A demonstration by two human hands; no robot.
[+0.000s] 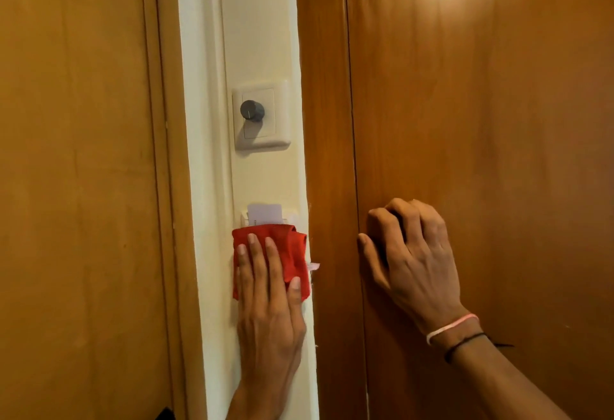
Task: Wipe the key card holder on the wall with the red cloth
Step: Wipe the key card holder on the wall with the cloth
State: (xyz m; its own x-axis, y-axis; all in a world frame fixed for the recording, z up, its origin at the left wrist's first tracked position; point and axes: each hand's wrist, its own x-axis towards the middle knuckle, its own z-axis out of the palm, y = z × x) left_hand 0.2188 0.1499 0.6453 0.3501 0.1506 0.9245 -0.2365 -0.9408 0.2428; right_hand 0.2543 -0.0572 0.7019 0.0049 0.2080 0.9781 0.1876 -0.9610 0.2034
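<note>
Currently the left hand (265,300) lies flat, fingers stretched out, pressing a folded red cloth (292,253) against the narrow cream-painted wall strip (206,187) between two brown wooden panels. It presses rather than grips: palm and fingers on top, thumb on the cloth's lower right corner. The cloth covers nearly all of the white key card holder (292,217); only the holder's top rim shows above the cloth's upper edge, near the strip's right edge. A white plastic key card (264,213) stands upright in the holder's slot, just above the cloth. Higher on the strip, well apart from the holder, sits a white square switch plate (262,117) with a dark round dial knob (252,110). A small pale tag or scrap (314,266) pokes out at the cloth's right edge; can't tell what it is. The right hand (412,253) holds nothing, fingers loosely curled, fingertips resting on the brown wooden door panel (481,120) right of the strip. Its wrist carries a pink band (452,324) and a thin black cord (465,341).
</note>
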